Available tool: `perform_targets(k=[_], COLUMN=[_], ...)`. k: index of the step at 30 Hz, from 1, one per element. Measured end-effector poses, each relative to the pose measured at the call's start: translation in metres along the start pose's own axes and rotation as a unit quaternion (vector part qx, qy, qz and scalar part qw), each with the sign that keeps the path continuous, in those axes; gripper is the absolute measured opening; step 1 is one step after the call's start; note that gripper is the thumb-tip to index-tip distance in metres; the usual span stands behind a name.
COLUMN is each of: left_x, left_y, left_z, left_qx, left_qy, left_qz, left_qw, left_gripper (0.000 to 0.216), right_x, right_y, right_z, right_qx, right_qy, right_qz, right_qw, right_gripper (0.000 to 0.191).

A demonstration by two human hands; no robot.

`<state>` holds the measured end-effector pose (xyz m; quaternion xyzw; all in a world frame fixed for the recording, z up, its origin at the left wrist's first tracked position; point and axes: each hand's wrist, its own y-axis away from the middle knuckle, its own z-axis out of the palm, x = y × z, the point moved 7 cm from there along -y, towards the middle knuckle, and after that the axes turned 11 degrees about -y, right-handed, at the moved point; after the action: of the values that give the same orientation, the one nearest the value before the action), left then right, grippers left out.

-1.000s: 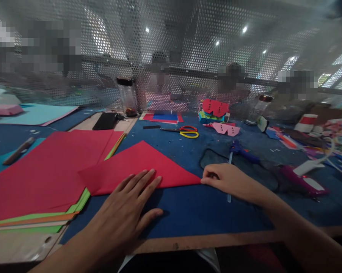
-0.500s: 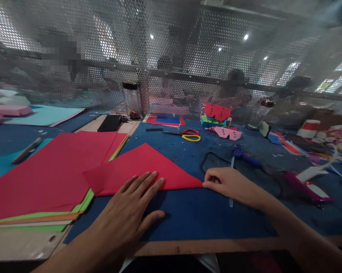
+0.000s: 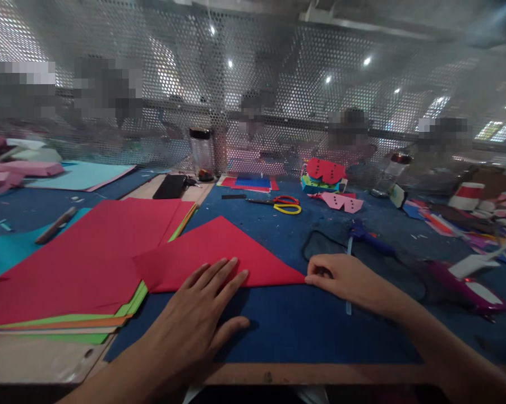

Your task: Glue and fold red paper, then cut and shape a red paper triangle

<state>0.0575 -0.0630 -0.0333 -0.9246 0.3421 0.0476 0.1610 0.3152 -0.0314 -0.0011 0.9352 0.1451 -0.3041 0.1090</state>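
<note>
A folded sheet of red paper (image 3: pixel 219 247) lies on the blue mat with a peak at the top and a long straight fold facing me. My left hand (image 3: pixel 198 308) rests flat on its lower middle, fingers spread and pressing the sheet. At the far right tip, my right hand (image 3: pixel 337 275) pinches the corner between thumb and bent forefinger. The sheet's left end overlaps a stack of red paper (image 3: pixel 88 252), with green and orange sheets showing beneath. Just beyond my right hand lies a blue glue gun (image 3: pixel 373 238) with a clear glue stick (image 3: pixel 349 247).
Scissors (image 3: pixel 286 205) with red and yellow handles lie beyond the paper. Pink and red cutouts (image 3: pixel 341 201) are near a perforated metal screen (image 3: pixel 270 73). A jar (image 3: pixel 202 157), a phone (image 3: pixel 170 187) and a purple device (image 3: pixel 467 286) also stand or lie around. People show dimly behind the screen.
The view has shifted slightly, so everything appears a little further right and lower. Both hands keep the same places on the red paper.
</note>
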Motion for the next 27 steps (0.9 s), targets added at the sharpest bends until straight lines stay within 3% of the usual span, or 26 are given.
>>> perform_targets(k=[27], left_x=[0.0025], left_y=[-0.0025], left_z=[-0.0053], left_qx=[0.000], left_qy=[0.001], left_qz=[0.011], left_qw=[1.000], left_gripper=[0.060], right_x=[-0.0040], right_y=[0.0013], right_z=[-0.0006], right_qx=[0.001], right_qy=[0.005], right_qz=[-0.005], right_qw=[1.000], right_gripper=[0.022])
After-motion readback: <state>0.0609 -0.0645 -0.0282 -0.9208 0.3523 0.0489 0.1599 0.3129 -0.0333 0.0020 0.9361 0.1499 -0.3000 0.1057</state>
